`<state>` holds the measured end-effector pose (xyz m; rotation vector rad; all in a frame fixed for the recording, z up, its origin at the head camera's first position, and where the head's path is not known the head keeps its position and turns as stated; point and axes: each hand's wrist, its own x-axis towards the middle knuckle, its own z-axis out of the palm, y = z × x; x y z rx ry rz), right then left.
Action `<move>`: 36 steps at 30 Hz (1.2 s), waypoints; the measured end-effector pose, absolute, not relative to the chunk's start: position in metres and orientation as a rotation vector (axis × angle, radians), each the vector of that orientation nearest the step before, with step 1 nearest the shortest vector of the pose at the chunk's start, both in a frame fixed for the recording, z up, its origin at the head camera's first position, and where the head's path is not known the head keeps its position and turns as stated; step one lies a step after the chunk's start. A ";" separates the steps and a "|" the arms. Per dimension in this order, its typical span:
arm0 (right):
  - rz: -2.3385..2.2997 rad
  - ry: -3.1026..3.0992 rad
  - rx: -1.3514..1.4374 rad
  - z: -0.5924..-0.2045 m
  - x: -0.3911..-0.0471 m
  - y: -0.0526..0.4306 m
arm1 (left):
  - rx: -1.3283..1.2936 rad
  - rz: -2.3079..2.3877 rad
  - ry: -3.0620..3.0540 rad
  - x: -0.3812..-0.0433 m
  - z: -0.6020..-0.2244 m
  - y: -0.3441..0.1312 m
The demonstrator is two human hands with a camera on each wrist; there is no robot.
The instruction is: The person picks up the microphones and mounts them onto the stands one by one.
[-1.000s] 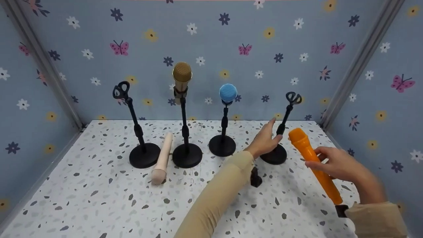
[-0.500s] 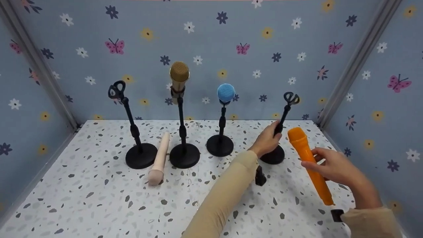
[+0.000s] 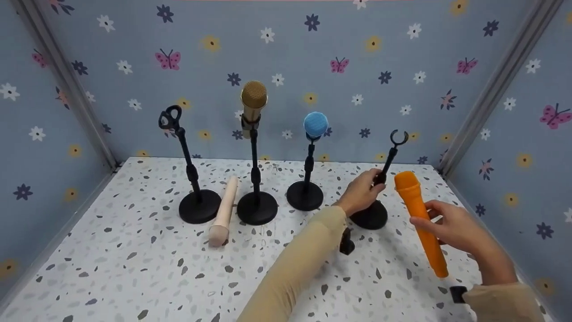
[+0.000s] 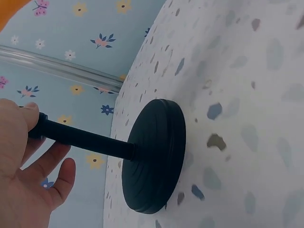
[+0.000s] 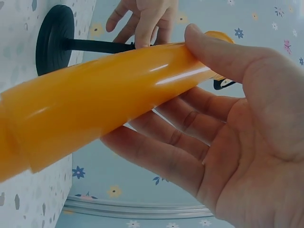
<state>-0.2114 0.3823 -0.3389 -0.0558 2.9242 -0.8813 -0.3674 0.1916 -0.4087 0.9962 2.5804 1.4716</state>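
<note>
My left hand point(image 3: 363, 192) grips the pole of the rightmost black microphone stand point(image 3: 389, 163), thumb and index finger around its collar. In the left wrist view the stand's round base point(image 4: 154, 156) sits on the speckled tabletop, tilted in that picture, and the lower fingers hang loose beside the pole. An orange microphone point(image 3: 420, 223) is held in my right hand point(image 3: 451, 226), head up and leaning left, just right of that stand. The right wrist view shows the thumb on one side of the orange body point(image 5: 118, 90) and the fingers on the other. The stand's C-shaped clip point(image 3: 399, 137) holds nothing.
Left of my hands stand a blue-topped microphone point(image 3: 316, 124) and a gold microphone point(image 3: 254, 96) on stands. Farther left is a stand with a bare clip point(image 3: 170, 117). A pale pink microphone point(image 3: 225, 210) lies on the speckled table point(image 3: 147, 268). Patterned walls point(image 3: 286, 53) enclose it.
My left hand has closed around the right stand's pole, its fingers earlier outstretched. The stand's clip has turned to show as an open C. The orange microphone stays in my right hand.
</note>
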 end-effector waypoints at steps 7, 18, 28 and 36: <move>-1.045 2.933 -0.092 -0.338 -0.218 0.372 | 1.034 1.402 2.624 -0.352 -0.406 0.160; -1.434 2.879 -0.312 -0.336 -0.228 0.347 | 1.127 1.358 2.692 -0.329 -0.409 0.114; -1.673 2.643 -0.546 -0.329 -0.236 0.325 | 1.104 1.349 2.758 -0.313 -0.410 0.070; -1.788 2.548 -0.662 -0.323 -0.247 0.304 | 1.097 1.344 2.862 -0.305 -0.410 0.030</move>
